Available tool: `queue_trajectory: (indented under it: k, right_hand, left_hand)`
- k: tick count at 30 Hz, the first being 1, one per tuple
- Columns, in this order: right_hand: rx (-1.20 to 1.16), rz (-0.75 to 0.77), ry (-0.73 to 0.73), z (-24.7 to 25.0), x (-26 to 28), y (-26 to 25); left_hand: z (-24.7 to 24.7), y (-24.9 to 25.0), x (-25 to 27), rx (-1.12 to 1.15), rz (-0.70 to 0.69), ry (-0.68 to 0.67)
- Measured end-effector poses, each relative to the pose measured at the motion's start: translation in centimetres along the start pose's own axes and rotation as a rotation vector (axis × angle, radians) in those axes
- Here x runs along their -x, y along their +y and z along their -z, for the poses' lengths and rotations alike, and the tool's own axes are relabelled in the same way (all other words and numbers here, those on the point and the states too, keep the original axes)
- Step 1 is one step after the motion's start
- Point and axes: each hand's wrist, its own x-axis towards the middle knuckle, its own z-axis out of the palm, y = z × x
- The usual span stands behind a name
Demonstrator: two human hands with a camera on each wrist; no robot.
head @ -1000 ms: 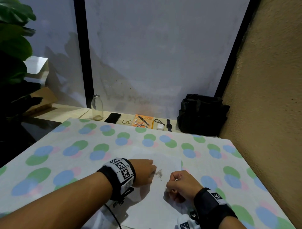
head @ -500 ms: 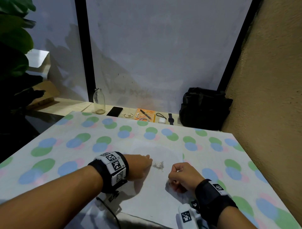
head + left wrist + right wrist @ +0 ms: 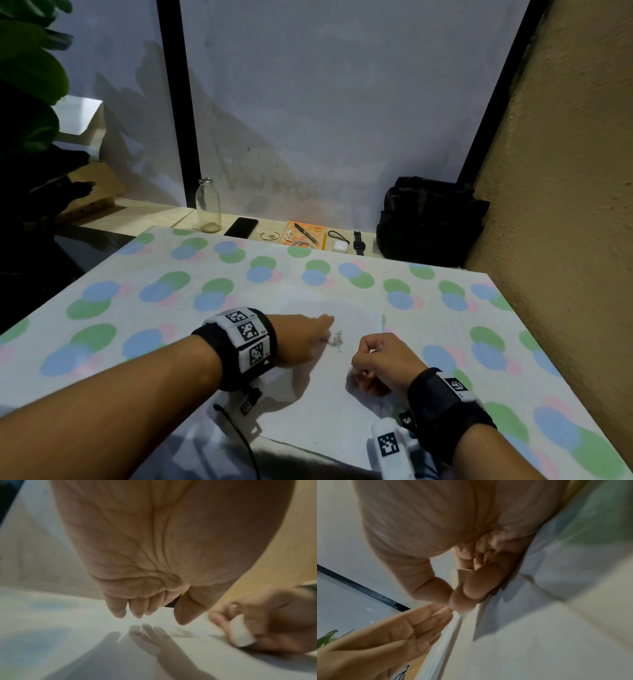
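Left hand (image 3: 301,339), fingers (image 3: 118,609) straight, released, seemingly brushing eraser crumbs (image 3: 336,341), heaped mid-sheet on white paper (image 3: 308,411) on counter (image 3: 137,308). Right hand (image 3: 383,363) clenching eraser (image 3: 241,635) just beside. Next: sweeping crumbs off sheet lightly, paper pinned.

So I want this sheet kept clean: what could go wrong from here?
The left hand, fingers straight, sits right beside the grey crumbs; a sweep could smear them across the white paper or onto the tablecloth.
The right hand grips the eraser at the paper's right edge; rubbing there might crease the sheet.
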Motion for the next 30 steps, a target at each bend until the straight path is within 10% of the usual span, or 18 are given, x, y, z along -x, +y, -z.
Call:
queue_trajectory:
  k: [22,30]
  right_hand:
    - [-0.073,0.098,0.045,1.3,0.6,-1.4]
    - [0.751,0.353,0.043,-1.1,1.0,-2.5]
  left_hand:
    - [-3.3,-6.0,7.3,-0.396,0.242,0.03]
    - [-5.2,-1.2,12.6,-0.256,0.128,0.087]
